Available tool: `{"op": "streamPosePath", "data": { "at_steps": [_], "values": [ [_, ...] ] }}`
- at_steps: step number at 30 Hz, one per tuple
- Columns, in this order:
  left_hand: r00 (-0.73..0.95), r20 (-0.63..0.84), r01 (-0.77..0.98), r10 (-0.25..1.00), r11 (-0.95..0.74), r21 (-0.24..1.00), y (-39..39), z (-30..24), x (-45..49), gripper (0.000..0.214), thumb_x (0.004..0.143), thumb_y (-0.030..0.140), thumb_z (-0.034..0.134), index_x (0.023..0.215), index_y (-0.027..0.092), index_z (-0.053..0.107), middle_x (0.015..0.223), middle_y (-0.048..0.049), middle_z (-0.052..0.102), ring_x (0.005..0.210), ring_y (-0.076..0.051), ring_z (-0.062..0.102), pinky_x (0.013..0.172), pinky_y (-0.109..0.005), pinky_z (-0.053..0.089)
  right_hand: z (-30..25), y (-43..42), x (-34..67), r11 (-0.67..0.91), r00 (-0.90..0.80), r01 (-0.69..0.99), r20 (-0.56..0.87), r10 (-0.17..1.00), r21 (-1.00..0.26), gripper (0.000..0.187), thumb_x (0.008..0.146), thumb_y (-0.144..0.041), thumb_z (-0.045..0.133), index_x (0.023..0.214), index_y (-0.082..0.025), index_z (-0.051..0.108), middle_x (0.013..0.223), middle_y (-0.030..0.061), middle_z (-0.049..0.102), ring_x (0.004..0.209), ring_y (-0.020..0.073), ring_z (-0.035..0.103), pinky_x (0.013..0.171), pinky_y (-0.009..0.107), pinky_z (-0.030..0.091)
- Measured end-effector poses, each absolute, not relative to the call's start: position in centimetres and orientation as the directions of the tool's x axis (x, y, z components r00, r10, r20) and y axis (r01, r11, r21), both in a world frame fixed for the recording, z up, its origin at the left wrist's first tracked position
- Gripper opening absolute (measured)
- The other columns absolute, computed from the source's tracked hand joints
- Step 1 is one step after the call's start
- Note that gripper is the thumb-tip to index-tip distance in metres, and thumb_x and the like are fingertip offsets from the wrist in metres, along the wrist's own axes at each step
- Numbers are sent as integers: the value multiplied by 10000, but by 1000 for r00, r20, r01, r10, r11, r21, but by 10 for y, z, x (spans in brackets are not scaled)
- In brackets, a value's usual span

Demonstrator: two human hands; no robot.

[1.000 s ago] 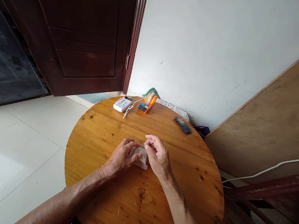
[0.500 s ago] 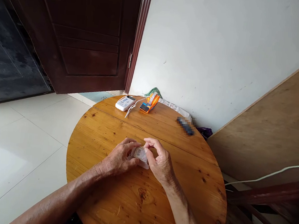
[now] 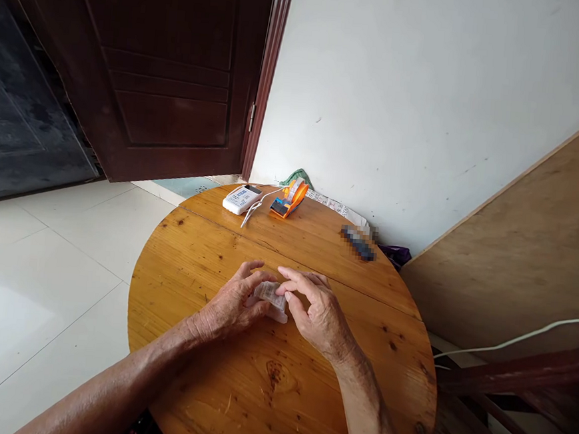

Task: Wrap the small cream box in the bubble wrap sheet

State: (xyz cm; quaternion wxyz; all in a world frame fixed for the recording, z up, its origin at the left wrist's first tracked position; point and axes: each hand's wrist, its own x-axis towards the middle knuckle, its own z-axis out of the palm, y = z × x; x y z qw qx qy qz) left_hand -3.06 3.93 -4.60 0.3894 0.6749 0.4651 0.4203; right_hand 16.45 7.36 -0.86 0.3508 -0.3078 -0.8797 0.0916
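Observation:
A small, pale, see-through packet or case (image 3: 272,297) with a printed face lies near the middle of the round wooden table (image 3: 190,263), slightly tilted. My left hand (image 3: 240,298) is closed round its left side, fingers over the far edge and thumb along the near edge. At its right edge is my right hand (image 3: 316,309), fingers stretched and a little apart. One fingertip and the thumb tip of that hand are at the packet's upper right corner; whether they press on it is hard to tell.
Toward the back of the table lie a white device (image 3: 241,199), a white cable (image 3: 252,213) and an orange tape dispenser (image 3: 289,200). A blurred dark object (image 3: 358,242) lies at the right rear. Behind are a white wall (image 3: 403,105) and a dark red door (image 3: 181,68).
My right hand has shifted slightly right, its fingers straightening. The packet's printed face has tipped a little, while my left hand has kept its hold.

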Motion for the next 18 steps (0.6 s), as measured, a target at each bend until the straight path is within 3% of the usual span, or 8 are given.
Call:
{"op": "streamPosePath", "data": {
  "at_steps": [5, 9, 12, 18],
  "values": [
    [227, 218, 308, 949, -282, 909, 40, -49, -31, 250, 803, 143, 607, 1031, 220, 674, 1460, -125, 392, 1418, -322, 387, 811, -296, 591, -8, 73, 165, 774, -543, 491, 554, 631, -400, 296, 887, -58, 504, 1055, -253, 651, 912, -10, 781, 936, 208, 703, 911, 382, 478],
    [213, 215, 301, 953, -274, 913, 40, -53, -31, 193, 814, 162, 619, 992, 212, 671, 1499, -130, 343, 1364, -307, 452, 782, -291, 595, -6, 74, 169, 701, -446, 530, 547, 709, -477, 229, 916, -103, 500, 921, -246, 679, 1024, 18, 779, 1019, 212, 709, 926, 367, 506],
    [189, 225, 311, 956, -275, 910, 40, -55, -30, 183, 809, 157, 638, 979, 215, 676, 1491, -125, 370, 1323, -293, 495, 827, -305, 592, -5, 74, 170, 687, -426, 514, 542, 725, -514, 196, 920, -129, 524, 928, -243, 683, 1069, 30, 773, 1048, 208, 711, 939, 355, 515],
    [169, 196, 346, 966, -245, 906, 39, -49, -29, 229, 785, 136, 643, 989, 217, 705, 1460, -127, 428, 1331, -308, 486, 852, -339, 597, -6, 70, 162, 779, -552, 523, 559, 618, -346, 222, 900, -80, 533, 956, -236, 680, 910, 13, 789, 894, 212, 715, 884, 382, 499]
  ]
}}
